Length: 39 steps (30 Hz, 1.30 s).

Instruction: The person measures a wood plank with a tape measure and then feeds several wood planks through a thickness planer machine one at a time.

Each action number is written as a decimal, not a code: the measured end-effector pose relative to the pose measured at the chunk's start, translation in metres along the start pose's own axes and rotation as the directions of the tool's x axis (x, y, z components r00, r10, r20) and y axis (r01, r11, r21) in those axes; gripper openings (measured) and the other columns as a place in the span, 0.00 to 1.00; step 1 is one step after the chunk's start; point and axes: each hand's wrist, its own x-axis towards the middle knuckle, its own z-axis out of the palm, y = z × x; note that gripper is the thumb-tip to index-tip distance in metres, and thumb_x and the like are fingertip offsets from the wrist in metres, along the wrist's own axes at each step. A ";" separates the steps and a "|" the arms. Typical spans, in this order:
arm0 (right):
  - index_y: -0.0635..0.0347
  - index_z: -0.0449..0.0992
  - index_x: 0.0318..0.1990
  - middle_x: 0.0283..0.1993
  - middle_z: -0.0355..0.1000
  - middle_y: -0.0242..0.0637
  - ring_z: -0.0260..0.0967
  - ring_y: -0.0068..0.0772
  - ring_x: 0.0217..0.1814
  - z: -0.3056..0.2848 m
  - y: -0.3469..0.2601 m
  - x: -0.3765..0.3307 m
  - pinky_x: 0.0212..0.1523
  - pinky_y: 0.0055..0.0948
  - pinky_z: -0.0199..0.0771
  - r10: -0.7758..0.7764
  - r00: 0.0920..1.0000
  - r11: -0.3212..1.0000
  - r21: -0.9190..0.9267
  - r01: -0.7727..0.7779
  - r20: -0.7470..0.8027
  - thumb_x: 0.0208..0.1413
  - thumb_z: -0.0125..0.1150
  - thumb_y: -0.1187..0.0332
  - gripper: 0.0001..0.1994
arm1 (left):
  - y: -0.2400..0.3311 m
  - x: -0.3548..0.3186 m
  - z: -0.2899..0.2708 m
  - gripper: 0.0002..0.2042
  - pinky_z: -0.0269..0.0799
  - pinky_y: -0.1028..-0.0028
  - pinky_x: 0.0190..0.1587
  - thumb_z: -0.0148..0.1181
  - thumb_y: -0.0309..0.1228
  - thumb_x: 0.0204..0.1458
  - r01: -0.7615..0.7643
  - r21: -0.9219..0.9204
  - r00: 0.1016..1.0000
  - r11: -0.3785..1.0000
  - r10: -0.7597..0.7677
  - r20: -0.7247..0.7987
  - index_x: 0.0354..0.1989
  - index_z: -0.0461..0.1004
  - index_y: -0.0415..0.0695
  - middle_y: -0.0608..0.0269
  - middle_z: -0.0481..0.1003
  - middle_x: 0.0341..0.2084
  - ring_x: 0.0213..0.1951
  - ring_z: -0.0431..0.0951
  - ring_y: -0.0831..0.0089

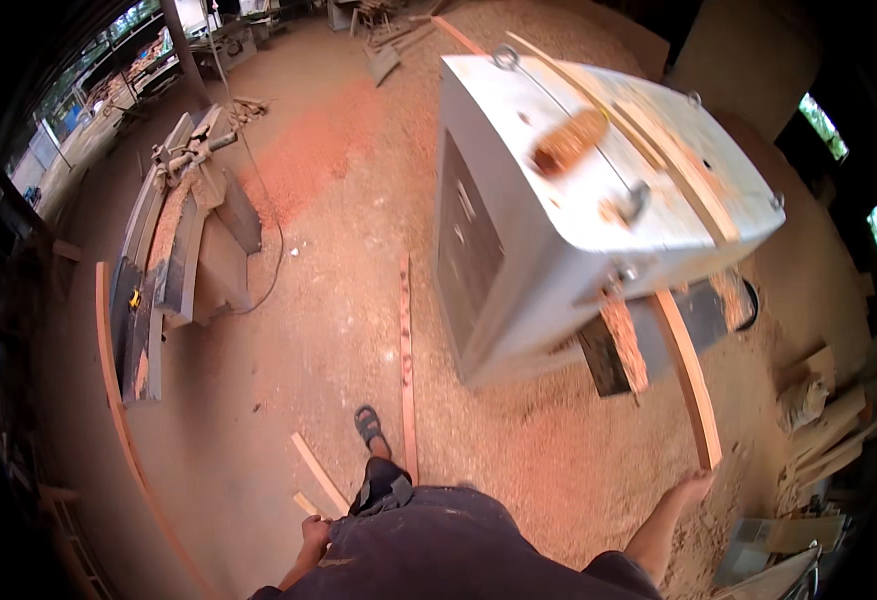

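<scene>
My right hand is closed at the near end of a long wooden strip. The strip's far end runs into the opening under the white top of a large box-shaped machine, which looks like a thickness planer. Down beside my dark shirt, my left hand is curled, and whatever it may hold is hidden. A short pale stick ends right by that hand, but I cannot tell whether they touch. Lying on the machine top are more wooden strips and a blurred orange-brown bottle-like object.
To the left stands a long-bedded machine like a jointer, a cable trailing from it. A long strip leans along its near side. On the shavings-covered floor lie a reddish strip and a pale stick. Offcuts are piled at right.
</scene>
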 end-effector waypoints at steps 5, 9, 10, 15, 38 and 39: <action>0.55 0.71 0.36 0.22 0.60 0.33 0.53 0.30 0.17 -0.074 0.204 -0.087 0.14 0.33 0.58 0.517 0.713 0.847 -0.400 -0.349 0.474 0.62 0.47 0.53 0.15 | 0.067 0.130 -0.027 0.27 0.72 0.68 0.24 0.56 0.19 0.49 0.007 -0.293 1.000 0.956 -0.005 0.009 0.60 0.61 0.27 0.45 0.76 0.31 0.24 0.77 0.63; 0.59 0.79 0.43 0.40 0.77 0.49 0.77 0.44 0.43 0.033 0.197 -0.319 0.43 0.41 0.77 0.903 0.157 0.062 -0.481 0.874 0.401 0.51 0.60 0.57 0.17 | 0.158 0.194 -0.088 0.27 0.71 0.71 0.24 0.55 0.22 0.52 -0.087 -0.243 0.996 0.966 0.081 -0.034 0.62 0.59 0.27 0.47 0.76 0.31 0.25 0.78 0.65; 0.59 0.78 0.46 0.43 0.77 0.48 0.77 0.42 0.45 0.067 0.203 -0.351 0.46 0.38 0.76 0.838 -0.005 0.177 -0.265 0.948 0.545 0.51 0.59 0.55 0.20 | 0.169 0.214 -0.102 0.28 0.70 0.72 0.23 0.55 0.22 0.52 -0.104 -0.229 0.994 0.968 0.094 -0.053 0.62 0.58 0.27 0.47 0.76 0.32 0.24 0.77 0.66; 0.57 0.76 0.52 0.45 0.76 0.50 0.74 0.47 0.51 0.228 0.102 -0.526 0.51 0.36 0.72 0.559 0.011 0.361 -0.255 0.897 0.829 0.51 0.57 0.58 0.21 | 0.292 0.264 -0.132 0.29 0.69 0.74 0.23 0.54 0.22 0.53 -0.175 -0.233 0.985 0.957 0.169 -0.045 0.64 0.55 0.28 0.50 0.76 0.32 0.24 0.77 0.68; 0.55 0.79 0.46 0.45 0.75 0.51 0.73 0.50 0.51 0.656 0.179 -0.661 0.53 0.40 0.72 0.438 0.019 0.417 -0.222 0.881 0.899 0.51 0.52 0.58 0.19 | 0.616 0.461 -0.173 0.23 0.65 0.72 0.22 0.50 0.22 0.57 0.100 -0.299 0.992 0.949 -0.070 0.110 0.62 0.57 0.33 0.55 0.73 0.25 0.21 0.72 0.69; 0.55 0.79 0.47 0.45 0.75 0.51 0.73 0.51 0.51 0.680 0.166 -0.670 0.53 0.40 0.71 0.430 0.096 0.426 -0.295 0.855 0.898 0.51 0.52 0.58 0.19 | 0.651 0.472 -0.166 0.24 0.65 0.72 0.22 0.50 0.22 0.58 0.084 -0.298 0.988 0.951 -0.042 0.147 0.63 0.56 0.34 0.55 0.73 0.25 0.22 0.72 0.69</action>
